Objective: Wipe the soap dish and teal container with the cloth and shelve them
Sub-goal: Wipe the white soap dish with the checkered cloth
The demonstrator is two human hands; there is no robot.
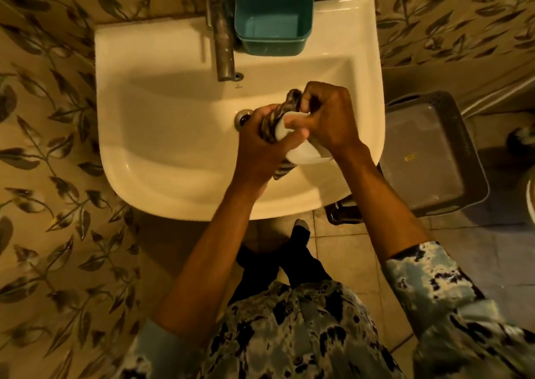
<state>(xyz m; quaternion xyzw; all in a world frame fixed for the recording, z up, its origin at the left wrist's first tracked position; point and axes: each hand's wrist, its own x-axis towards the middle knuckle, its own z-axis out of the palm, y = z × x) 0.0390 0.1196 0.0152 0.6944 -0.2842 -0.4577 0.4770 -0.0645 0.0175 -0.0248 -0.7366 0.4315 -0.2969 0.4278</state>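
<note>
Over the white sink (pixel 162 153), both hands meet above the basin's right half. My left hand (pixel 262 144) grips a dark striped cloth (pixel 285 105) bunched against a white soap dish (pixel 305 151). My right hand (pixel 325 118) closes on the dish from the right, fingers curled over its upper rim. Most of the dish is hidden by the hands and cloth. A teal container (pixel 273 19), square and empty, sits on the sink's back ledge to the right of the tap.
A metal tap (pixel 223 43) reaches over the basin from the back, and the drain (pixel 241 117) lies just left of my hands. A grey plastic tub (pixel 431 153) stands on the tiled floor right of the sink. Leaf-patterned wall surrounds the sink.
</note>
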